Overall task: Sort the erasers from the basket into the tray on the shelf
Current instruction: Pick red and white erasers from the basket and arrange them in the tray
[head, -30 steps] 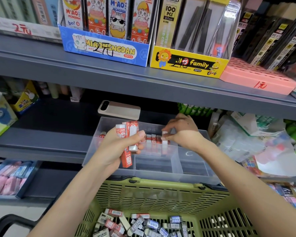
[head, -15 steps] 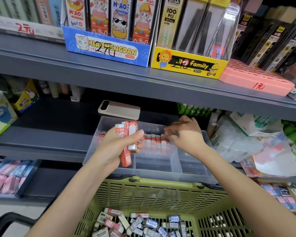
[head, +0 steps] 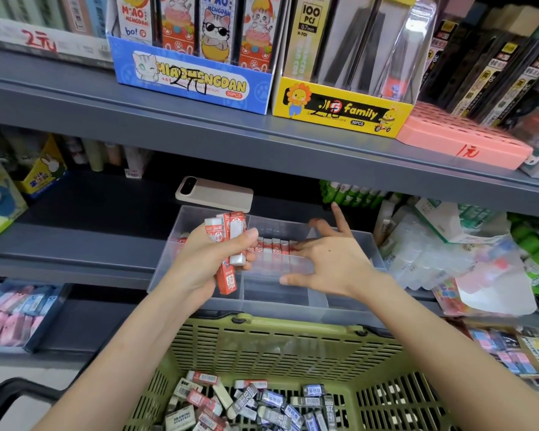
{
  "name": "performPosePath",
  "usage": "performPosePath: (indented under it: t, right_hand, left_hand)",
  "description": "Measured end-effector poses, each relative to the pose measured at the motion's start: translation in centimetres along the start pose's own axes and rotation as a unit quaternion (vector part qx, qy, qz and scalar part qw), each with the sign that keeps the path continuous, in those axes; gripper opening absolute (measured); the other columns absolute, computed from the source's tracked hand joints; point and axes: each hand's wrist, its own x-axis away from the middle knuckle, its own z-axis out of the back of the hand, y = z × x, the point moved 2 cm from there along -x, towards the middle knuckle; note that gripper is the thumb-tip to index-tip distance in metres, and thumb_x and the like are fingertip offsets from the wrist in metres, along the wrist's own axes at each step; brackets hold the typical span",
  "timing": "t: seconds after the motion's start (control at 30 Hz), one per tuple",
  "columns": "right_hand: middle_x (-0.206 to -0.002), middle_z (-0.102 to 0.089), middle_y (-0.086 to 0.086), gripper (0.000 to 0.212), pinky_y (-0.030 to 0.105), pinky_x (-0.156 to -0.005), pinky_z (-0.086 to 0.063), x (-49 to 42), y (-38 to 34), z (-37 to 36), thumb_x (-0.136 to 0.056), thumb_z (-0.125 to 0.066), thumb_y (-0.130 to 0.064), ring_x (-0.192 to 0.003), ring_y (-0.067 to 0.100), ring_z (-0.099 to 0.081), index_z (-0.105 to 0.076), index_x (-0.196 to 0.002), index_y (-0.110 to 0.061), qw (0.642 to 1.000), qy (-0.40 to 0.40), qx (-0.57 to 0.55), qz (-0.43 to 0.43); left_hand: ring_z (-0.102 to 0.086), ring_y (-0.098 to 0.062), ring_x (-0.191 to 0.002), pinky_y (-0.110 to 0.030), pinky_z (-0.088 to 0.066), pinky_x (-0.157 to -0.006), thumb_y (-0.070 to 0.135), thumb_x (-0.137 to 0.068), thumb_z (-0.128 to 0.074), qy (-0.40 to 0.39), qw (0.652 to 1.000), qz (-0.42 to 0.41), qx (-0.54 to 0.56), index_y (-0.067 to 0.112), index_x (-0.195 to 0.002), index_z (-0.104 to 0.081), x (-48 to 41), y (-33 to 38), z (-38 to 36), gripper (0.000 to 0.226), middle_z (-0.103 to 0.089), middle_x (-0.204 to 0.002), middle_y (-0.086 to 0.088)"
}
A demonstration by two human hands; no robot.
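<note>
Left grip (head: 204, 265) clamped round a handful of red erasers (head: 229, 241), held upright with the thumb across the front; one hangs lower than the others. Just right of it, the right grip (head: 333, 262) is apart, fingers spread and holding nothing, fingertips at the right end of a row of red erasers (head: 273, 245) standing on edge. That row sits in the far compartment of the clear divided tray (head: 280, 301), directly under both grips, on the shelf (head: 84, 244). The compartments nearer than the grips show no erasers through the plastic; the tray's far-left corner is hidden behind the left grip. Below both grips, towards the person, is the green basket (head: 277, 349), holding a heap of loose erasers (head: 252, 402): red, grey-sleeved and white, mixed. Judgement: early stage. One row is partly filled, the handful is waiting to go in, most of the stock is unsorted, and the grey and white kinds appear not yet begun
</note>
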Motion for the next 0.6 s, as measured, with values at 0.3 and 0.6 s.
performPosePath:
  t: [0.3,0.6]
  right_hand:
    - [-0.108,-0.067,-0.013,0.057,0.052,-0.110,0.015,0.2,-1.4,0.8,-0.083,-0.032,-0.071,-0.125,0.018,-0.038,-0.070,-0.103,-0.035,0.997,0.019,-0.019,-0.069]
    - [-0.107,-0.066,-0.003,0.028,0.021,-0.090,-0.045,0.9,-7.2,6.6,-0.093,-0.056,-0.015,-0.097,0.004,-0.059,-0.060,-0.121,-0.013,0.770,0.063,-0.635,0.024]
  left_hand:
    - [-0.065,-0.014,-0.055,-0.023,-0.051,-0.048,0.024,-0.065,-0.072,0.008,0.999,0.000,0.052,0.008,-0.087,-0.063,0.6,0.6,0.3,0.028,-0.069,-0.067,-0.004]
    - [-0.057,-0.014,-0.045,-0.022,-0.044,-0.039,0.038,-0.073,-0.066,-0.104,0.994,0.041,-0.008,0.017,-0.076,-0.074,3.2,1.8,1.4,0.022,-0.065,-0.065,-0.008]
